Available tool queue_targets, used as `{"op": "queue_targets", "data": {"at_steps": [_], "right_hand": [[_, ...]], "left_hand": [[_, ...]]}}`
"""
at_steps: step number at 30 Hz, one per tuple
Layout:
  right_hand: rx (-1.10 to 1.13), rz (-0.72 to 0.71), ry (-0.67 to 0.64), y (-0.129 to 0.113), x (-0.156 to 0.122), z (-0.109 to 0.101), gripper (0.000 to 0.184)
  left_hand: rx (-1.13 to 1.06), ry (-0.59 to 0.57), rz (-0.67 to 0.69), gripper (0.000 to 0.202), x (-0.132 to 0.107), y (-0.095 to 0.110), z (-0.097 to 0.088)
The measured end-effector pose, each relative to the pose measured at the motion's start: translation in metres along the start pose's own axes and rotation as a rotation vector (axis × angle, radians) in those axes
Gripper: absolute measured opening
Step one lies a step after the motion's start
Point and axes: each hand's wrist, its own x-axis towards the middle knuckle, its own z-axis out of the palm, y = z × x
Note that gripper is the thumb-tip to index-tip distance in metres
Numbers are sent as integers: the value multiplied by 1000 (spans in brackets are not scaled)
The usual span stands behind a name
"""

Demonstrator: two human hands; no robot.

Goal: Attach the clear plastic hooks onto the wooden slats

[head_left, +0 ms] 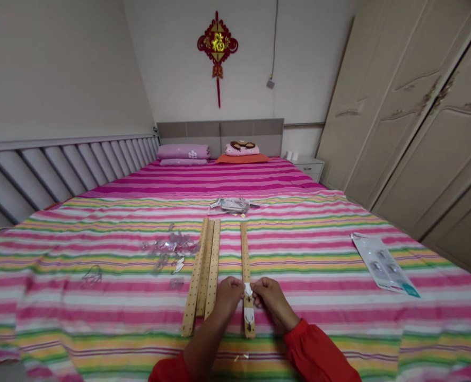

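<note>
In the head view, a narrow wooden strip with rows of holes (245,249) lies lengthwise on the striped bed cover. A small white hook piece (247,289) with a dark metal part sits on it. My left hand (230,294) pinches at the left edge of this piece, and my right hand (270,298) pinches at its right edge. Nearer to me on the same strip is a second white hook piece (249,317), untouched. Three more holed wooden strips (215,254) lie side by side, left of my left hand.
Clear plastic bits (175,244) are scattered left of the strips. A transparent packet (231,205) lies beyond them. Far right is a blister card with hooks (382,263). Folded bedding (183,153) rests by the headboard (255,132); a slatted rail (72,164) runs along the left.
</note>
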Motion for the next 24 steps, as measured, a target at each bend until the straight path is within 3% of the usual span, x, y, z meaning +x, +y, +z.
{"op": "queue_targets", "data": {"at_steps": [13,24], "right_hand": [[-52,28,7,2,2,1,25],[-87,60,15,5,7,0,26]], "left_hand": [[204,52,29,5,8,-10,4],[93,39,51,6,13,-25,6]]}}
